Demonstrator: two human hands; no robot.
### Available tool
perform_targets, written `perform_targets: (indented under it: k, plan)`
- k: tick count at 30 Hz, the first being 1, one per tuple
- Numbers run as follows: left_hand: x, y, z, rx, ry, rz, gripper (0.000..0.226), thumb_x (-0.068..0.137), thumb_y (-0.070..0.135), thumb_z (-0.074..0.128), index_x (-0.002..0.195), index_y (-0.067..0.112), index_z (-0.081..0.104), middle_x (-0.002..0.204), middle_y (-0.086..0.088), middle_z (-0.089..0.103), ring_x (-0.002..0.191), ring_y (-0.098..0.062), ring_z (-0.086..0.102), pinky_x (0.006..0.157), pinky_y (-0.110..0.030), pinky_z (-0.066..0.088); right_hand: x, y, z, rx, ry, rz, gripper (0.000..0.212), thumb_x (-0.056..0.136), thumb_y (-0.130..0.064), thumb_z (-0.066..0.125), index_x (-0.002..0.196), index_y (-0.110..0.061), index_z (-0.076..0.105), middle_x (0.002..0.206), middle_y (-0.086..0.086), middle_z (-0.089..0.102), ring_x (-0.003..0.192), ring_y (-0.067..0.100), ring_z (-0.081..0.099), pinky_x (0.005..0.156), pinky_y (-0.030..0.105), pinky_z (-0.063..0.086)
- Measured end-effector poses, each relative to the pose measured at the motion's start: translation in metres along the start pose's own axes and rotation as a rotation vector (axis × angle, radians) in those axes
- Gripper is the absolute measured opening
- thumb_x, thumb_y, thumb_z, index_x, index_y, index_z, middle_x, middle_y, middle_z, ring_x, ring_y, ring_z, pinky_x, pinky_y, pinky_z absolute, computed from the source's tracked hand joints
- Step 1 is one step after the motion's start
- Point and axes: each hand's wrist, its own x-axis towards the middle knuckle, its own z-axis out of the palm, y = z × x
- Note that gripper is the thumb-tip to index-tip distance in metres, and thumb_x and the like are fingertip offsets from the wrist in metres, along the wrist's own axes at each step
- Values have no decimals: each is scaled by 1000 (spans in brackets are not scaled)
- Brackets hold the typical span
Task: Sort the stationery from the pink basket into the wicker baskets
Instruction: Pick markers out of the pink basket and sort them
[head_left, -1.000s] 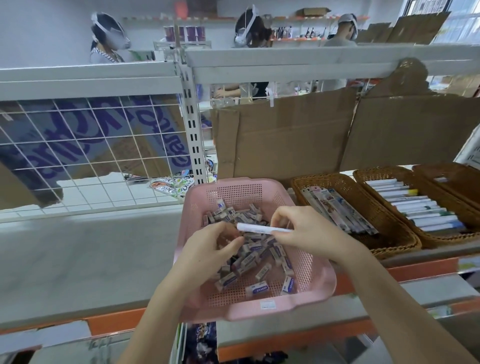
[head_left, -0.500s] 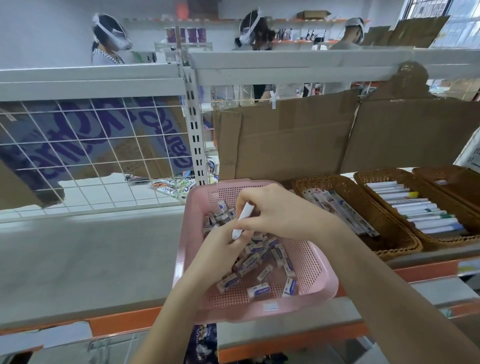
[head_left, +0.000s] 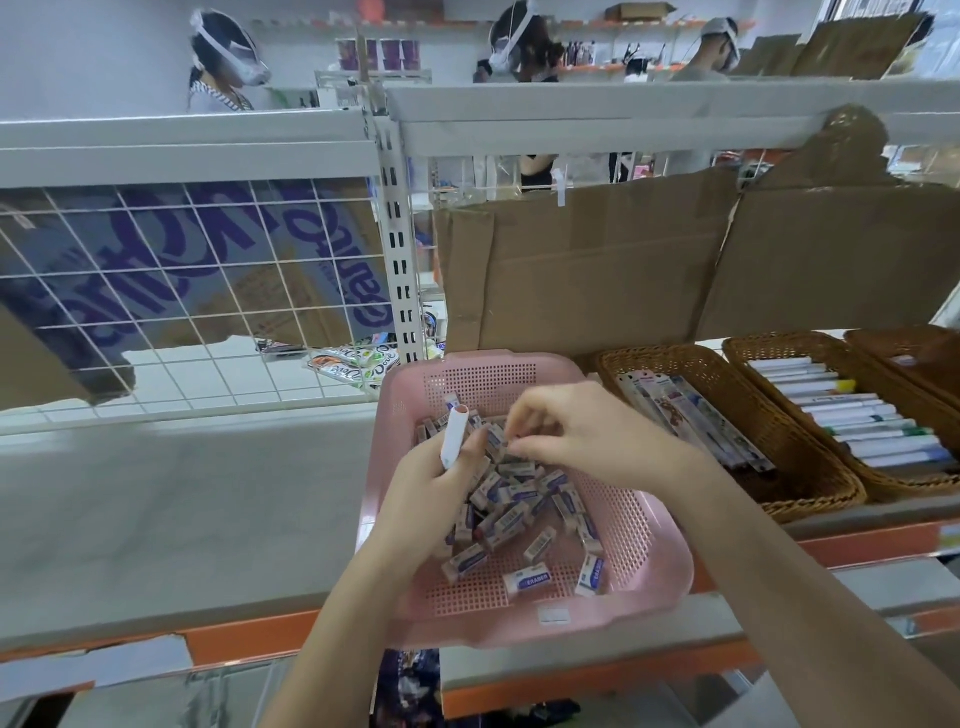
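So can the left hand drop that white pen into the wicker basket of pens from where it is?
Probably not directly: the left hand holds the white pen at the pink basket's left side, and the right hand lies between it and the wicker basket.

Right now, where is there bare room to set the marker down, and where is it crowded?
Bare grey shelf runs left of the pink basket, up to the wire grid. The basket's near floor is sparsely covered. Crowded: the eraser pile under both hands, and the marker wicker basket, filled side to side.
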Motion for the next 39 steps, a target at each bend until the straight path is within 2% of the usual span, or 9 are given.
perform_targets:
  k: [5, 11, 18, 22, 28, 31, 33, 37, 39]
  plan:
    - [-1, -7, -4, -78, 52, -83, 43, 96, 35, 47, 58, 24, 31, 50, 11, 27, 47, -11, 22, 51, -30, 19, 21, 35, 51, -457, -310, -13, 18, 92, -14, 55, 107, -15, 66, 108, 1, 66, 94, 15, 60, 76, 21, 44]
    - [-2, -13, -4, -105, 63, -138, 45, 96, 34, 48, 59, 22, 27, 49, 11, 24, 45, -10, 21, 47, -27, 19, 47, 33, 79, -902, -412, -230, 18, 92, -3, 49, 106, -5, 60, 105, 9, 60, 96, 28, 58, 79, 40, 52]
    - [-6, -13, -5, -75, 72, -155, 43, 95, 35, 50, 62, 20, 27, 48, 12, 25, 44, -8, 23, 43, -23, 21, 62, 24, 94, -970, -553, -173, 29, 94, 0, 37, 112, 3, 59, 115, 17, 60, 101, 33, 59, 69, 37, 46]
    - [-6, -11, -6, -59, 75, -150, 42, 95, 34, 50, 64, 19, 27, 50, 12, 24, 46, -9, 22, 49, -28, 20, 61, 22, 90, -1044, -598, -259, 24, 91, 0, 46, 111, 0, 60, 113, 11, 60, 96, 28, 59, 66, 32, 48]
    - [-6, -10, -6, -65, 69, -133, 42, 96, 29, 49, 62, 19, 25, 50, 12, 25, 47, -9, 22, 51, -29, 20, 50, 27, 82, -1004, -460, -358, 34, 90, -5, 49, 124, -8, 55, 121, 6, 55, 99, 25, 58, 61, 33, 44]
    - [-4, -10, -5, -63, 74, -143, 42, 95, 29, 50, 62, 18, 27, 49, 11, 25, 47, -9, 23, 51, -28, 21, 40, 28, 77, -910, -382, -302, 36, 91, -6, 46, 127, -7, 49, 121, 8, 54, 103, 28, 58, 74, 38, 51]
    - [-3, -10, -4, -74, 73, -154, 42, 95, 29, 50, 62, 18, 27, 48, 11, 26, 46, -9, 24, 50, -28, 22, 31, 27, 70, -818, -277, -251, 31, 91, -7, 48, 122, -6, 49, 116, 9, 54, 103, 27, 57, 80, 38, 51]
    - [-4, -10, -5, -89, 58, -164, 41, 94, 33, 50, 62, 20, 27, 48, 11, 25, 47, -11, 24, 51, -28, 22, 10, 31, 47, -552, 0, -138, 8, 91, -19, 53, 93, -20, 45, 90, -6, 47, 81, 15, 51, 59, 17, 36]
    - [-4, -10, -5, -113, 59, -170, 42, 94, 34, 50, 61, 21, 27, 48, 12, 26, 48, -11, 24, 53, -29, 23, -1, 32, 37, -376, 123, -39, 12, 90, -22, 55, 85, -23, 44, 87, -10, 50, 75, 9, 52, 59, 18, 43]
